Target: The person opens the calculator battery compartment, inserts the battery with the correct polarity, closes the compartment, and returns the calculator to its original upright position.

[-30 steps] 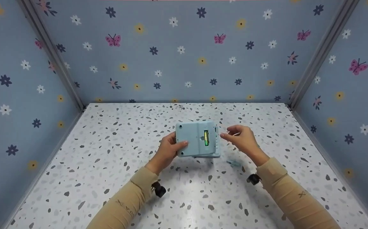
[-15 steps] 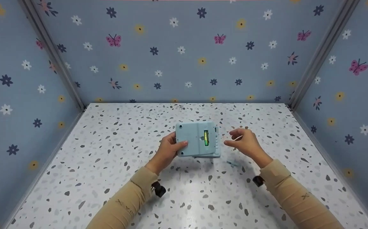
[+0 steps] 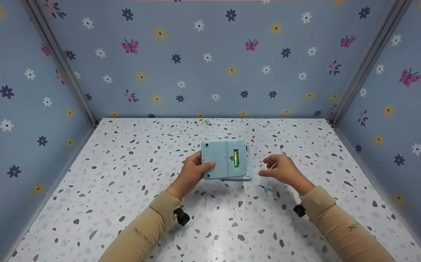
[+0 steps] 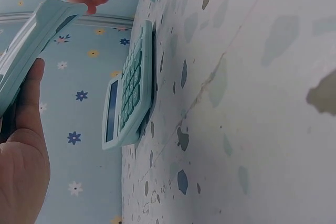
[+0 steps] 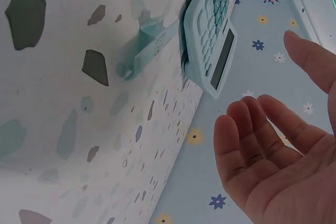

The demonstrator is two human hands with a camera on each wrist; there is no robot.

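Note:
My left hand (image 3: pixel 191 171) grips a light blue calculator (image 3: pixel 217 160) by its left edge, thumb on the back, which faces up. A green-and-gold battery (image 3: pixel 236 158) sits in the back's uncovered slot. Beneath and partly hidden by it, a second light blue calculator (image 5: pixel 207 40) lies keys up on the table. To the right of both, my right hand (image 3: pixel 284 170) hovers with nothing in it, fingers loosely bent and thumb apart. Just below that hand, a small translucent blue-green piece (image 5: pixel 149 48), shaped like a battery cover, rests on the tabletop.
The speckled white table (image 3: pixel 141 218) is bounded at the back and both sides by blue flowered panels (image 3: pixel 210 72). A dark wrist camera (image 3: pixel 182 217) sits at the left sleeve, another (image 3: pixel 299 210) at the right.
My right hand has drawn away from the held calculator's right side and come lower, nearer the small blue-green piece. The left hand and its calculator have stayed still.

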